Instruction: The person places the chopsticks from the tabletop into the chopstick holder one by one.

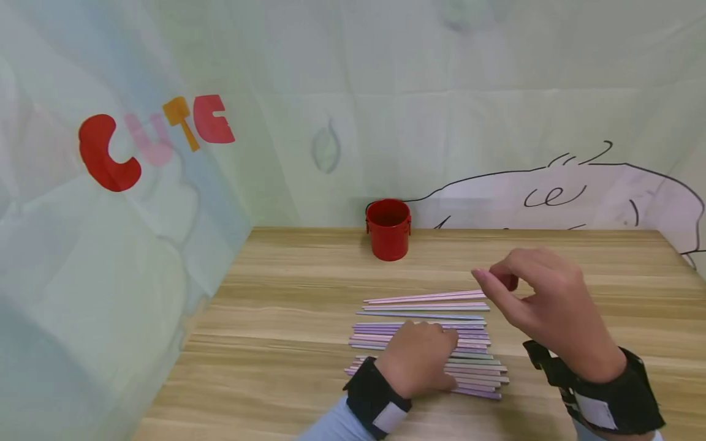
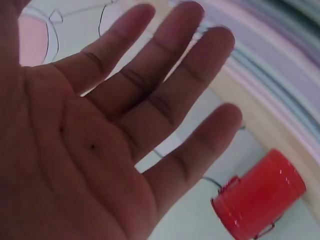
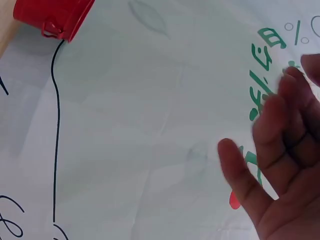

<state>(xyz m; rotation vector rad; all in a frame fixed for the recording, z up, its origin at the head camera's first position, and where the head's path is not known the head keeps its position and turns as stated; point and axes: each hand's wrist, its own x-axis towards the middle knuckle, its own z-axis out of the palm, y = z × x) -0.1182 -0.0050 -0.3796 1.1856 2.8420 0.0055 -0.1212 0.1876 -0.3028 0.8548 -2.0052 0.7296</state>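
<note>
Many slim pastel chopsticks (image 1: 474, 370) lie side by side on the wooden table, in pink, purple, blue and pale green. My left hand (image 1: 416, 358) is over the nearer ones, palm down, hiding their middles. In the left wrist view that hand's fingers (image 2: 165, 95) are extended and slightly spread, with nothing in the palm. My right hand (image 1: 551, 306) is raised to the right of the chopsticks, apart from them, its fingers loosely bent. The right wrist view shows its fingers (image 3: 272, 130) holding nothing.
A small red bucket (image 1: 390, 239) with side handles stands upright at the table's back edge, beyond the chopsticks. Printed fabric (image 1: 309, 86) hangs behind and to the left of the wooden table (image 1: 265, 343). Black wrist straps (image 1: 612, 392) are on both arms.
</note>
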